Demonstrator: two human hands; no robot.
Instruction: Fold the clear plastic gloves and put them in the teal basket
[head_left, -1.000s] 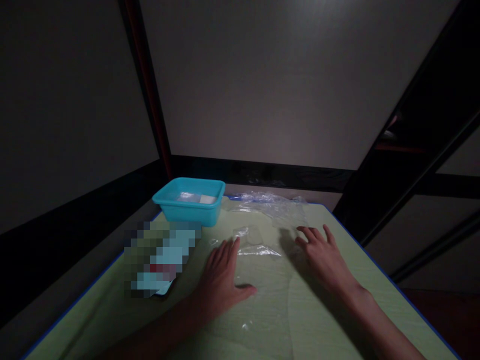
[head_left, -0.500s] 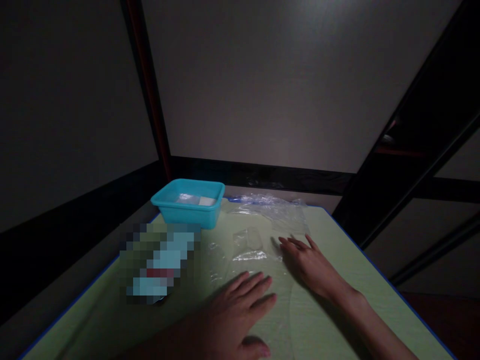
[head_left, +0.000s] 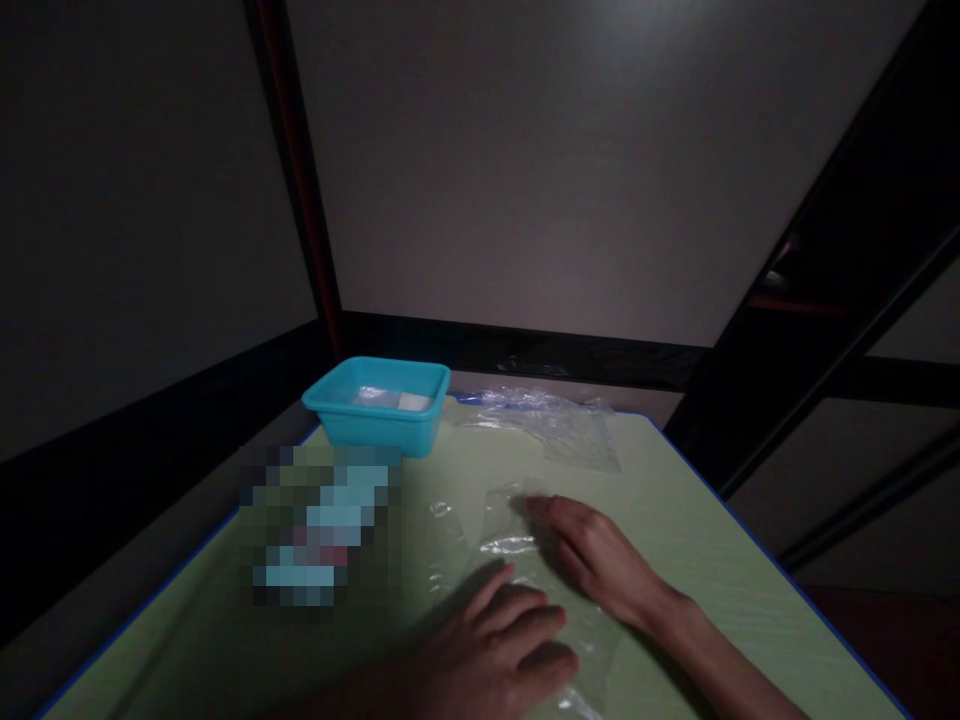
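A clear plastic bag (head_left: pixel 501 528) lies flat on the green table (head_left: pixel 697 540) in front of me. My left hand (head_left: pixel 499 645) rests palm down on the bag's near part, fingers stretched out. My right hand (head_left: pixel 592 555) lies flat on the bag's right side, fingers pointing left towards its crinkled top. Neither hand grips anything.
A teal plastic tub (head_left: pixel 379 403) with something white inside stands at the far left of the table. More crumpled clear plastic (head_left: pixel 559 422) lies at the far edge. A blurred-out object (head_left: pixel 319 525) sits left of the bag. Dark frame bars stand behind and to the right.
Both hands have slid back towards me across the bag. The right hand moved left and nearer; the bag has shifted towards me with them.
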